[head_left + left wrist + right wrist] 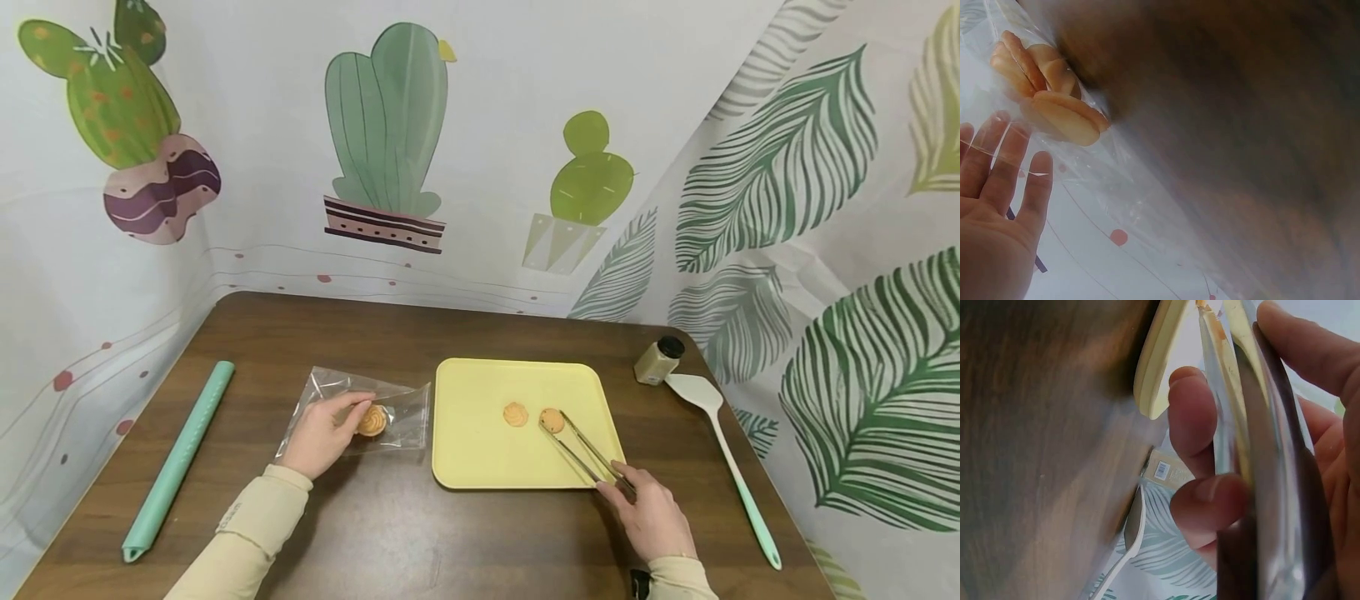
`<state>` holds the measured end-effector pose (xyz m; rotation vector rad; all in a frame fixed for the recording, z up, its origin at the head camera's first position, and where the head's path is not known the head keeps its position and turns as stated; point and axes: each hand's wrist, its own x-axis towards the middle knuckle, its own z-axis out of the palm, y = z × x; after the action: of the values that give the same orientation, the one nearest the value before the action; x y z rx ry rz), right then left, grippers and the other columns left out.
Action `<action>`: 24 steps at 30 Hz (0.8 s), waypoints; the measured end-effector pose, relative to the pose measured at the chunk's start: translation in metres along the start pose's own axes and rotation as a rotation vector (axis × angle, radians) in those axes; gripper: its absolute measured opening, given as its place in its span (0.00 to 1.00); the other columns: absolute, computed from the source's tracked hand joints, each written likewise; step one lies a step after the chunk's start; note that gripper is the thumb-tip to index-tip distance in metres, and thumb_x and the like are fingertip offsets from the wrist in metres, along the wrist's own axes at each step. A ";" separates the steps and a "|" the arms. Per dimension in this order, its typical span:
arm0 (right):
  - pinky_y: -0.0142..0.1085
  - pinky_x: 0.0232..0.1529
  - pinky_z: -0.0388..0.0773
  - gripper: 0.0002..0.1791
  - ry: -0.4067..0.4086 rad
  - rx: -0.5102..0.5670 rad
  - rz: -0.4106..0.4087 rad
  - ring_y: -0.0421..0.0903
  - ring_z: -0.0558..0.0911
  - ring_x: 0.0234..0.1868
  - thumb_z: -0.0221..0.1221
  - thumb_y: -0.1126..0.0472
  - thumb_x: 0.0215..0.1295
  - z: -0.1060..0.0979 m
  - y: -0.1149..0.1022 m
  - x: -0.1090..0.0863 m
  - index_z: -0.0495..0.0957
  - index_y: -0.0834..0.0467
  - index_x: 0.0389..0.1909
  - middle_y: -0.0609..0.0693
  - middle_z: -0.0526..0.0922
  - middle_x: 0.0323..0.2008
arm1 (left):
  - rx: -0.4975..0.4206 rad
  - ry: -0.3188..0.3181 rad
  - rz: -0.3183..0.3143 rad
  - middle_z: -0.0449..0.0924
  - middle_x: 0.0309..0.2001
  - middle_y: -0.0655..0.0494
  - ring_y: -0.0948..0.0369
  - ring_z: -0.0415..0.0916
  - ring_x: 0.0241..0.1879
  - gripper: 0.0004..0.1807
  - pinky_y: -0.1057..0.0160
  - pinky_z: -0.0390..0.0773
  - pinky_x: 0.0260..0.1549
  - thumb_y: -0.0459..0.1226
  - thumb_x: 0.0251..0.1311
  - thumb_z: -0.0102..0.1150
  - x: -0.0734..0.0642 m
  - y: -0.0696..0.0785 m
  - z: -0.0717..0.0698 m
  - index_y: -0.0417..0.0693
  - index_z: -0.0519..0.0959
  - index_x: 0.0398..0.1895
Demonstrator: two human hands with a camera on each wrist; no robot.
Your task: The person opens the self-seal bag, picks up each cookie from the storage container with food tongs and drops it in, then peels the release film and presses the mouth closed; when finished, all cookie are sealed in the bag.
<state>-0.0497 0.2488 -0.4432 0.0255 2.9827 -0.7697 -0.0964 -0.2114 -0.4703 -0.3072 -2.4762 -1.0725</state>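
On the left of the table lies a clear plastic bag (408, 417) with several cookies (1063, 115) inside. My left hand (324, 433) rests at the bag, its fingertips beside a swirled cookie (372, 420). In the left wrist view, fingers (1007, 162) of that hand are straight against the clear film; the thumb is hidden there. My right hand (651, 510) holds metal tongs (581, 457) over a yellow tray (468, 462). Between the tong tips is a round cookie (552, 419), and another swirled cookie (515, 414) lies on the tray just left of it.
A green rolling pin (180, 462) lies along the table's left side. At the right are a jar with a black lid (658, 361) and a spatula (726, 442) with a white head and green handle end. A printed cloth (480, 150) hangs behind the table.
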 end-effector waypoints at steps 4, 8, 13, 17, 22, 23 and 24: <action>0.61 0.43 0.76 0.31 0.007 -0.009 -0.012 0.62 0.81 0.50 0.59 0.43 0.66 0.001 0.000 0.001 0.75 0.60 0.61 0.60 0.82 0.47 | -0.005 0.002 0.006 0.86 0.43 0.52 0.52 0.82 0.46 0.09 0.50 0.79 0.46 0.34 0.62 0.63 0.000 0.001 0.000 0.45 0.86 0.45; 0.61 0.42 0.77 0.29 0.011 -0.023 -0.027 0.64 0.80 0.51 0.60 0.45 0.66 0.001 0.000 0.002 0.76 0.60 0.61 0.61 0.82 0.48 | -0.008 0.001 -0.005 0.86 0.42 0.52 0.52 0.83 0.46 0.09 0.50 0.79 0.45 0.34 0.62 0.63 0.000 0.001 -0.001 0.45 0.86 0.44; 0.61 0.43 0.76 0.28 0.016 -0.034 -0.038 0.66 0.79 0.51 0.60 0.45 0.67 0.001 0.001 0.002 0.76 0.59 0.61 0.63 0.80 0.51 | -0.006 -0.002 -0.013 0.86 0.43 0.52 0.52 0.83 0.46 0.09 0.49 0.79 0.44 0.34 0.63 0.63 0.001 0.001 -0.001 0.45 0.86 0.45; 0.62 0.43 0.76 0.27 0.028 -0.035 -0.034 0.66 0.79 0.51 0.60 0.46 0.67 0.000 0.002 0.002 0.76 0.59 0.61 0.64 0.80 0.53 | -0.005 -0.007 -0.018 0.86 0.43 0.52 0.52 0.82 0.46 0.09 0.49 0.79 0.45 0.34 0.63 0.62 0.001 0.001 0.000 0.45 0.85 0.45; 0.62 0.43 0.76 0.27 0.024 -0.030 -0.009 0.66 0.79 0.52 0.59 0.47 0.68 -0.001 0.004 0.002 0.75 0.59 0.61 0.64 0.80 0.54 | -0.001 -0.012 -0.020 0.86 0.44 0.52 0.52 0.82 0.47 0.09 0.49 0.79 0.45 0.35 0.64 0.62 0.000 -0.001 0.001 0.46 0.85 0.45; 0.62 0.43 0.76 0.27 0.025 -0.029 -0.005 0.66 0.79 0.51 0.58 0.47 0.68 -0.001 0.004 0.002 0.75 0.59 0.61 0.64 0.80 0.54 | 0.001 -0.011 -0.018 0.86 0.44 0.52 0.52 0.82 0.47 0.09 0.49 0.79 0.45 0.35 0.64 0.62 0.000 -0.001 0.001 0.46 0.85 0.45; 0.62 0.42 0.76 0.26 0.028 -0.027 -0.002 0.66 0.80 0.51 0.58 0.47 0.68 -0.001 0.004 0.001 0.75 0.59 0.61 0.64 0.80 0.53 | 0.002 -0.009 -0.017 0.86 0.43 0.52 0.52 0.82 0.47 0.09 0.49 0.79 0.45 0.35 0.63 0.62 0.000 -0.001 0.001 0.46 0.85 0.45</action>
<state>-0.0510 0.2528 -0.4445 0.0327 3.0189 -0.7357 -0.0971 -0.2113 -0.4715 -0.2916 -2.4918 -1.0782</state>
